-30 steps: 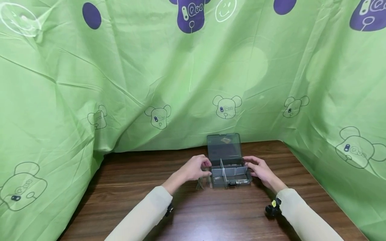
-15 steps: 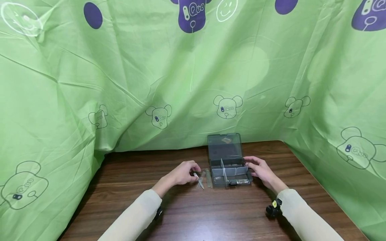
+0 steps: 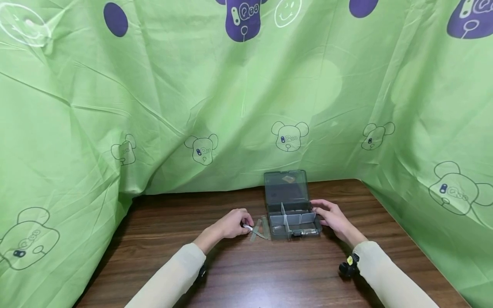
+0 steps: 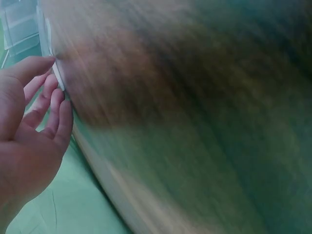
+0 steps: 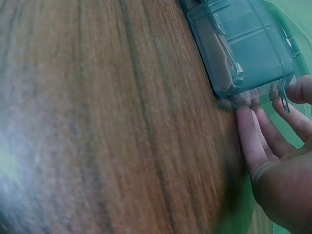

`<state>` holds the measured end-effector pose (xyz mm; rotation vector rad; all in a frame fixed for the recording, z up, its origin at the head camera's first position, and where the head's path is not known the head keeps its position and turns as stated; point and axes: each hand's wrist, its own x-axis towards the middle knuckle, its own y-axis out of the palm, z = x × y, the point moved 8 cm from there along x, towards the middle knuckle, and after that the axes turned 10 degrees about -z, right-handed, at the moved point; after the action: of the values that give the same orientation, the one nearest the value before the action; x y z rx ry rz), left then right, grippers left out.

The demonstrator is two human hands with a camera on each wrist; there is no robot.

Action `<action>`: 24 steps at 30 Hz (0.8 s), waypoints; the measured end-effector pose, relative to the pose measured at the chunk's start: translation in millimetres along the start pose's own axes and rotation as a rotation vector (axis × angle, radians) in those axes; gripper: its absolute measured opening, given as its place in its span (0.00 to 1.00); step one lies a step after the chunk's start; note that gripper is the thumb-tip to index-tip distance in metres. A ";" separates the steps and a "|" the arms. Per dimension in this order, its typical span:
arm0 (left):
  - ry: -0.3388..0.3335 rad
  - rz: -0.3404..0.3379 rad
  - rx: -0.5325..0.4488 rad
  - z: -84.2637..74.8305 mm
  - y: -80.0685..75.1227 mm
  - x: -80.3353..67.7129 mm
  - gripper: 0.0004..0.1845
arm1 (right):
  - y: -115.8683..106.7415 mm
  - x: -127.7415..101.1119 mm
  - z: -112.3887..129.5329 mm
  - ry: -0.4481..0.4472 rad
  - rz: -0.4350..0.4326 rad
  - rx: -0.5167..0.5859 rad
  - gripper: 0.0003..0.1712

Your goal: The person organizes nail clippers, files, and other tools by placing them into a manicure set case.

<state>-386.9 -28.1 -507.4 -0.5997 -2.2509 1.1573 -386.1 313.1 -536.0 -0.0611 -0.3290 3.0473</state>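
Pinching a thin clear divider strip (image 3: 257,232) between thumb and fingertips, the left hand (image 3: 232,223) sits on the wooden table (image 3: 246,273) just left of the open grey compartment box (image 3: 293,222). A second clear strip (image 3: 265,227) lies flat on the table between that hand and the box wall, crossing or touching the held one; exact contact is hard to tell. The right hand (image 3: 333,217) rests against the box's right side with fingers loosely curved along the wall, steadying it, not clamped round it. In the right wrist view the fingers (image 5: 253,141) touch the bottom edge of the box (image 5: 243,48). The left wrist view is motion-blurred; only the fingers (image 4: 46,105) near a pale strip edge (image 4: 57,78) show.

Handling judgement: the strip looks very light, stiff but thin, smooth plastic, so likely slippery and easy to flick away or snap if bent. Best hold is by its long edges near one end, a light fingertip pinch. The box looks light too, sliding easily on the wood, hence worth bracing at the side wall. Lid (image 3: 286,186) stands upright behind, hinged at the back.
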 end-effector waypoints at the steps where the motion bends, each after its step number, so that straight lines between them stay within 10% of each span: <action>1: -0.006 0.010 -0.005 0.0 -0.1 -0.7 0.05 | 0.0 0.3 0.2 0.000 -0.001 0.002 0.26; 15: -0.012 0.055 -0.092 -1.5 -2.4 -8.6 0.07 | 1.5 -1.4 -0.3 0.002 0.005 0.036 0.27; 24: -0.015 -0.020 -0.110 -8.1 -32.7 3.0 0.06 | 1.5 -2.5 -0.1 -0.002 0.001 0.037 0.27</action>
<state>-388.6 -39.0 -475.4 -0.6122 -2.3393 1.0373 -383.7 311.4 -536.3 -0.0563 -0.2720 3.0533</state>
